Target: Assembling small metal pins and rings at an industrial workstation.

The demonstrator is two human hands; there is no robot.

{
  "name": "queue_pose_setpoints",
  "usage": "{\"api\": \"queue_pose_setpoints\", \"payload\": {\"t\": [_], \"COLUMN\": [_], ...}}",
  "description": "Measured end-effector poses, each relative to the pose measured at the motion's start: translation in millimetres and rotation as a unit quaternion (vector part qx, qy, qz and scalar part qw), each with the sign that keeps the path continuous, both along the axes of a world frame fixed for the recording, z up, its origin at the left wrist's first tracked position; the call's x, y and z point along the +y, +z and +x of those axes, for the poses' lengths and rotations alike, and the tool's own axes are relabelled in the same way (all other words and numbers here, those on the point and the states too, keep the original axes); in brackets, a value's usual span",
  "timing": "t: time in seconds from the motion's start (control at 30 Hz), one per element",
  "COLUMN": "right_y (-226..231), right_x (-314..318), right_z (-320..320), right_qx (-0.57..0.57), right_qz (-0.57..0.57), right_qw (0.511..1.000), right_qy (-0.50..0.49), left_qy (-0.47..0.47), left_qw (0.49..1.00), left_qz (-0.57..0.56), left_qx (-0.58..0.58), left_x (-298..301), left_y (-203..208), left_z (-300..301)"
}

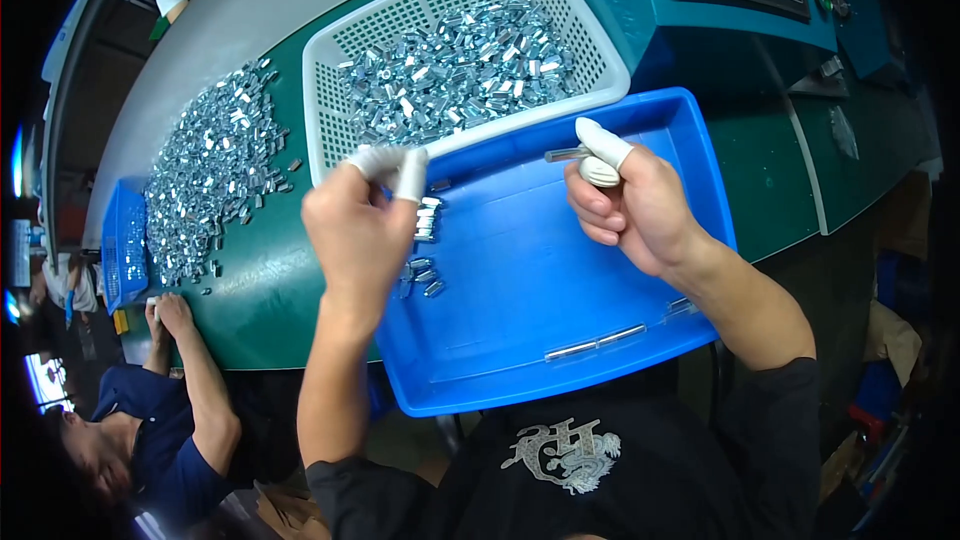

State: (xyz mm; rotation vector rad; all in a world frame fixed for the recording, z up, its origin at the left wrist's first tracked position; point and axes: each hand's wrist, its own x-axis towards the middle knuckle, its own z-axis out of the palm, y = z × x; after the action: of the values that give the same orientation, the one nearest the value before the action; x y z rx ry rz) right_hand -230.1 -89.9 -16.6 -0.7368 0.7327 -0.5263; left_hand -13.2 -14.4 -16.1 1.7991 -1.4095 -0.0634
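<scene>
My left hand [355, 225] hovers over the left side of a blue tray [510, 280]. White covers sit on its thumb and a finger, which are bent together in a pinch; whatever is between them is hidden. My right hand [640, 195], over the tray's right half, also wears white finger covers. Its thumb and forefinger grip a slim metal rod [566, 154] that points left. Small shiny metal pieces [427, 220] lie in the tray beside my left hand, with a looser group [420, 277] nearer me. Slim shiny rods [595, 342] lie along the tray's near side.
Beyond the tray stands a white perforated basket [325, 135] full of metal pieces [460, 70]. A large heap of them [215, 165] covers the green table [270, 300] at left, by a blue basket [125, 245]. A co-worker [165, 410] sits left; a teal machine [720, 40] stands far right.
</scene>
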Motion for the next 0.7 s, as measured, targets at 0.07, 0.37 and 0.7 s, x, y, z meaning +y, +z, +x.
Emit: {"api": "queue_pose_setpoints", "payload": {"t": [0.07, 0.37, 0.7], "right_y": [-1, 5, 7], "right_x": [1, 12, 21], "right_z": [0, 12, 10], "right_qx": [0.002, 0.01, 0.06], "right_qz": [-0.019, -0.042, -0.105], "right_qw": [1.0, 0.999, 0.992], "right_qy": [0.008, -0.005, -0.046], "left_qy": [-0.008, -0.003, -0.171], "left_qw": [0.986, 0.934, 0.917], "left_qz": [0.105, 0.274, 0.138], "left_qx": [-0.126, -0.228, 0.332], "left_x": [8, 0, 21], "left_y": [-12, -42, -6], "left_z": [-3, -3, -29]}}
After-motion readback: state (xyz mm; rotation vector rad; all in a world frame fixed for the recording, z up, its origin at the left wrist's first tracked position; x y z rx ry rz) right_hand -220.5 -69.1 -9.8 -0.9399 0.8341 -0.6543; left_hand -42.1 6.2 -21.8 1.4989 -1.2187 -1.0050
